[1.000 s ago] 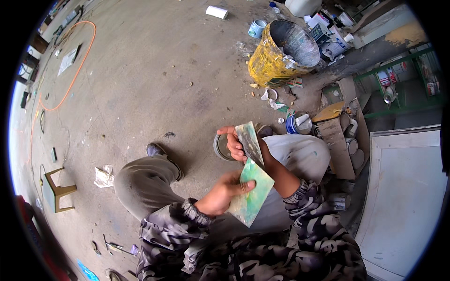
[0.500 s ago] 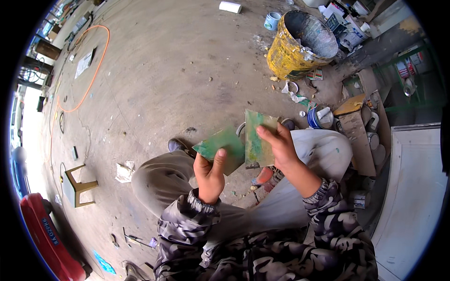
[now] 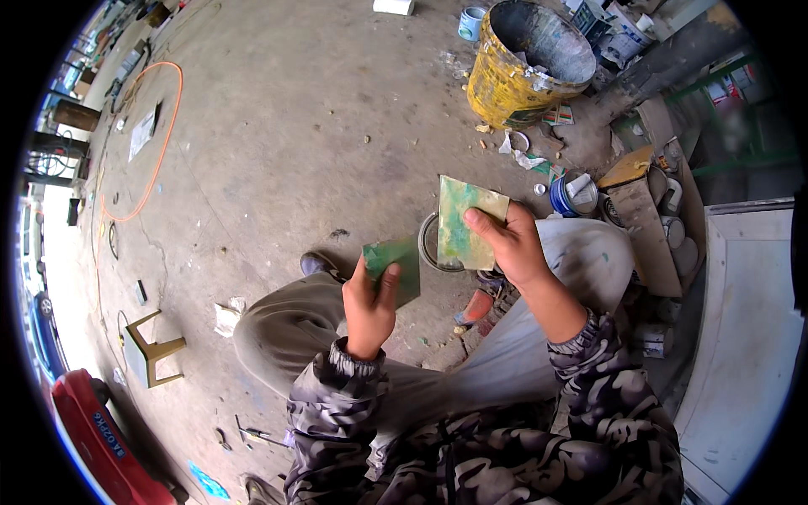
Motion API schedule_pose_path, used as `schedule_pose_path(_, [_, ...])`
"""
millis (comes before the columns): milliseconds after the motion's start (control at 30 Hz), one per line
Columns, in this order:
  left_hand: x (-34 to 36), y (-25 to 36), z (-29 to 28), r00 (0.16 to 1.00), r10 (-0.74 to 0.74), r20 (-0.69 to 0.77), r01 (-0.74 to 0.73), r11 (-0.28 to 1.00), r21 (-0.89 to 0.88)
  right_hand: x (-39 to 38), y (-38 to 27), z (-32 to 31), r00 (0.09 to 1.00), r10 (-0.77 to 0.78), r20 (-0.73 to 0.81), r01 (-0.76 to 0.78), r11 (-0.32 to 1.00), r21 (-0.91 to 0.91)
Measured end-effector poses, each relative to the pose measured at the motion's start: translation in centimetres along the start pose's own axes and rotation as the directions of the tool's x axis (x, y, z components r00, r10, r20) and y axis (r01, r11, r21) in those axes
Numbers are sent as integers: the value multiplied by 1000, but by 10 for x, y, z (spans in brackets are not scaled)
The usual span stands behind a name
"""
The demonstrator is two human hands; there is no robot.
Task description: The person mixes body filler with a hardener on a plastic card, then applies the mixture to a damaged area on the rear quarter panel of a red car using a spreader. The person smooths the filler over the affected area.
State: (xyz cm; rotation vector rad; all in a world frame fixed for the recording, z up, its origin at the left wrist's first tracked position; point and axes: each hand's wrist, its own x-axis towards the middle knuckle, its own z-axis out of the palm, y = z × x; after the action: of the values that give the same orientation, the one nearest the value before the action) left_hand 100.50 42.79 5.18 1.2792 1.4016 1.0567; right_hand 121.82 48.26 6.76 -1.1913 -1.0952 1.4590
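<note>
My left hand (image 3: 370,311) grips a thin, square, dark green plate (image 3: 406,263), thumb across its face and fingers behind. In my right hand (image 3: 518,248) is a paler plate (image 3: 455,227), yellowish and smeared with green, also pinched under the thumb. Both look like putty spreaders. They are held apart in front of my knees, the right one a little higher. Behind them, the round rim of a can (image 3: 427,244) shows in part on the floor. An orange-red object (image 3: 478,307) lies between my legs, partly covered.
A paint-crusted yellow bucket (image 3: 505,88) stands at the far right, near a blue-white tin (image 3: 470,23). Right of my knee are an open can (image 3: 562,200) and a cardboard box (image 3: 644,231) of cans. A small stool (image 3: 151,349), red bumper (image 3: 105,442) and orange hose (image 3: 172,126) are left.
The two plates have moved apart. The left one has turned more upright and looks narrower; the right one has risen slightly and tilted, showing a lighter face. My view has shifted a little.
</note>
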Motion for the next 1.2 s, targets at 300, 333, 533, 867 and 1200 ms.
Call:
schedule_pose_path(300, [5,20,-20,981,-186,53,190,875,-446,7,32,0,973,83,213,-15,953,-302])
schedule_pose_path(333, [5,11,-15,986,-167,-24,138,879,-457,5,29,0,979,161,126,-115,943,-311])
schedule_pose_path(533, [-3,7,6,995,93,36,-80,958,-275,-12,34,28,998,24,-60,-27,998,-52])
schedule_pose_path(867, [-7,2,8,904,22,427,18,996,-90,-19,27,32,995,-21,-101,17,999,-41])
schedule_pose_path(1200, [-2,3,-2,738,-149,658,346,921,-178,-5,1,19,998,-7,-56,10,998,57])
